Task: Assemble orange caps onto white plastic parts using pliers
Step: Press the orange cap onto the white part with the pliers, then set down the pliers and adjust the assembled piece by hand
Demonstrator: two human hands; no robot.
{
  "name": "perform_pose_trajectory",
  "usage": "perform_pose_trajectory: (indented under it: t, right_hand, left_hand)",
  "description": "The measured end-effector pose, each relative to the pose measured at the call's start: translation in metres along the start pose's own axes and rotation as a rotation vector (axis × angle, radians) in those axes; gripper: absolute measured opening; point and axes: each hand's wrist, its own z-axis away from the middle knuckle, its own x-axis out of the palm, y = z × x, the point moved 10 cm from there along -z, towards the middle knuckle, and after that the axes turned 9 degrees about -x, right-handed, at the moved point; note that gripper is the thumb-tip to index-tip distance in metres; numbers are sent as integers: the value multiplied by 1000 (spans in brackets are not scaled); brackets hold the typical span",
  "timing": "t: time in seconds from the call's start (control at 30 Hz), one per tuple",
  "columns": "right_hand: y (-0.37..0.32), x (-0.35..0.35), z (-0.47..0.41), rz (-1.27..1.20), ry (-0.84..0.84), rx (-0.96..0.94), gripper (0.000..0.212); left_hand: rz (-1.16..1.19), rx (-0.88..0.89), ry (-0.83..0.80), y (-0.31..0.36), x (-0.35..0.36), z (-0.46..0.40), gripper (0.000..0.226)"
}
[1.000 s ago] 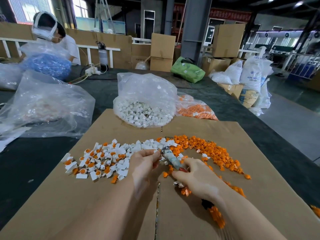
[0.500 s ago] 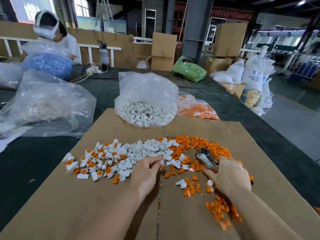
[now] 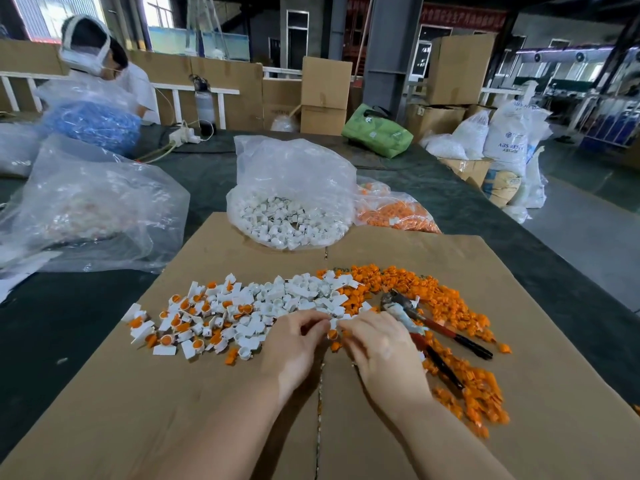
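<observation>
My left hand (image 3: 294,344) and my right hand (image 3: 384,348) meet fingertip to fingertip over the cardboard sheet (image 3: 207,410). Between them they pinch a white plastic part with an orange cap (image 3: 333,330). The pliers (image 3: 426,327), with red and black handles, lie free on the cardboard just right of my right hand. Loose white parts (image 3: 277,299) spread to the left of my hands. A heap of loose orange caps (image 3: 446,306) curves away to the right. Finished white parts with orange caps (image 3: 180,323) lie at the far left of the pile.
A clear bag of white parts (image 3: 287,202) and a bag of orange caps (image 3: 394,213) stand at the cardboard's far edge. A large crumpled plastic bag (image 3: 86,206) lies on the left. Another person (image 3: 104,64) works at the far left behind a bag of blue parts (image 3: 93,123).
My right hand has let go of the pliers, which now lie on the cardboard, and moved left to meet my left hand at a white part.
</observation>
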Motion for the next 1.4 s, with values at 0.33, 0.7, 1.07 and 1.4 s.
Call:
perform_pose_trajectory:
  t: [0.33, 0.7, 1.07, 1.4]
  right_hand:
    - [-3, 2, 3, -53, 104, 54, 14]
    - [-4, 0, 6, -55, 97, 54, 13]
    - [-7, 0, 5, -20, 116, 50, 18]
    - [-9, -4, 6, 8, 146, 35, 25]
  left_hand:
    - [-87, 76, -89, 3, 9, 16, 41]
    - [-196, 151, 20, 9, 8, 16, 33]
    - [-279, 280, 42, 21, 11, 25, 30]
    - [-292, 282, -3, 23, 15, 27, 31]
